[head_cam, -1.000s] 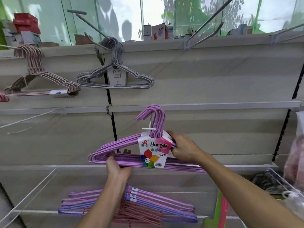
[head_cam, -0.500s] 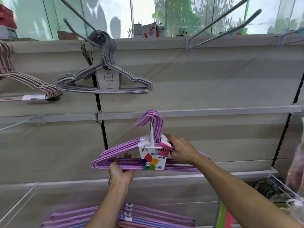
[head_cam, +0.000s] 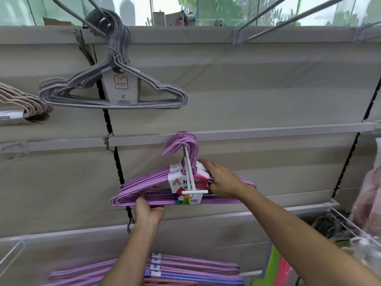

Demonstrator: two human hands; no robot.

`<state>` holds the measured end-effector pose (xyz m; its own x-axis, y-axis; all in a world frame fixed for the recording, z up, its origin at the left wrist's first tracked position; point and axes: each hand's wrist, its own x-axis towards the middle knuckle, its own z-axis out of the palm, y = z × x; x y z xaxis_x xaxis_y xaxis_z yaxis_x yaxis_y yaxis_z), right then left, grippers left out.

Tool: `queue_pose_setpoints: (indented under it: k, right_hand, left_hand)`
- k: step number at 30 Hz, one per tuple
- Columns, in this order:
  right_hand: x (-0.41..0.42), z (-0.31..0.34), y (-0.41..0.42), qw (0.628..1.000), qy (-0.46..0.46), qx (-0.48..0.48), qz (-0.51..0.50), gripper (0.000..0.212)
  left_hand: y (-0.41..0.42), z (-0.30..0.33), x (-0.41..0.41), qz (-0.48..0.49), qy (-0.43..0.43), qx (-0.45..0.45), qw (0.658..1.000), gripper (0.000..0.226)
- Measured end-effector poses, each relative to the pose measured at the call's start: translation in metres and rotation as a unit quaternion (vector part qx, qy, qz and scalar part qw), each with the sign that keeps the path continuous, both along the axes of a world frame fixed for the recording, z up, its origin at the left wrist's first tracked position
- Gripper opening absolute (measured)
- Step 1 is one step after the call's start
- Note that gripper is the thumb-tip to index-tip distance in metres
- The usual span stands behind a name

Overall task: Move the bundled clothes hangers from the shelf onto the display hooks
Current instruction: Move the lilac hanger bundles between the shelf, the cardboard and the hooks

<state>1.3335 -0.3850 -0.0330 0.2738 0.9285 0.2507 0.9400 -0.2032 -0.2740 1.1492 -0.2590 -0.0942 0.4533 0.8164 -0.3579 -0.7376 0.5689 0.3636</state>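
A purple hanger bundle (head_cam: pixel 144 185) with a white and pink label sits in front of the middle wall panel. Its hook tops lie over a white display hook (head_cam: pixel 189 174) that sticks out toward me and ends in a short crossbar in front of the label. My left hand (head_cam: pixel 148 209) grips the bundle's bottom bar from below, left of the label. My right hand (head_cam: pixel 221 179) holds the bundle's right shoulder beside the label. More purple, blue and pink bundles (head_cam: pixel 195 271) lie stacked on the shelf below.
A grey hanger bundle (head_cam: pixel 115 93) hangs on an upper hook at the left, with a pink bundle (head_cam: pixel 22 102) at the far left edge. Bare metal hooks (head_cam: pixel 288 19) jut out at the upper right. A wire basket (head_cam: pixel 346 226) with bagged goods stands at the right.
The purple bundle's hook tops have slid further onto the white display hook, whose crossbar now shows in front of the label. Both hands keep their hold. The view has shifted left.
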Motion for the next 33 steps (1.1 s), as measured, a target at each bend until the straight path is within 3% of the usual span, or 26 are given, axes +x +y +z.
queue_pose_setpoints:
  k: [8, 13, 23, 29, 33]
  right_hand:
    - [0.001, -0.006, -0.005, 0.996, -0.065, -0.036, -0.057, 0.092]
    - [-0.001, -0.014, -0.028, 0.996, -0.048, -0.022, -0.075, 0.093]
    - [-0.033, 0.004, -0.112, 0.988, -0.017, 0.115, -0.101, 0.048]
    - [-0.058, 0.025, -0.195, 0.977, -0.004, 0.191, -0.097, 0.037]
    - [-0.071, 0.043, -0.258, 0.968, 0.002, 0.229, -0.100, 0.034]
  left_hand:
    - [-0.001, -0.012, -0.011, -0.033, 0.081, 0.009, 0.996, 0.036]
    - [-0.009, -0.015, -0.024, -0.074, 0.093, 0.009, 0.993, 0.040]
    - [-0.068, -0.008, -0.067, -0.188, 0.176, 0.070, 0.964, 0.014]
    - [-0.152, 0.017, -0.081, -0.217, 0.187, 0.183, 0.940, 0.012]
    - [-0.219, 0.038, -0.075, -0.209, 0.212, 0.329, 0.896, 0.015]
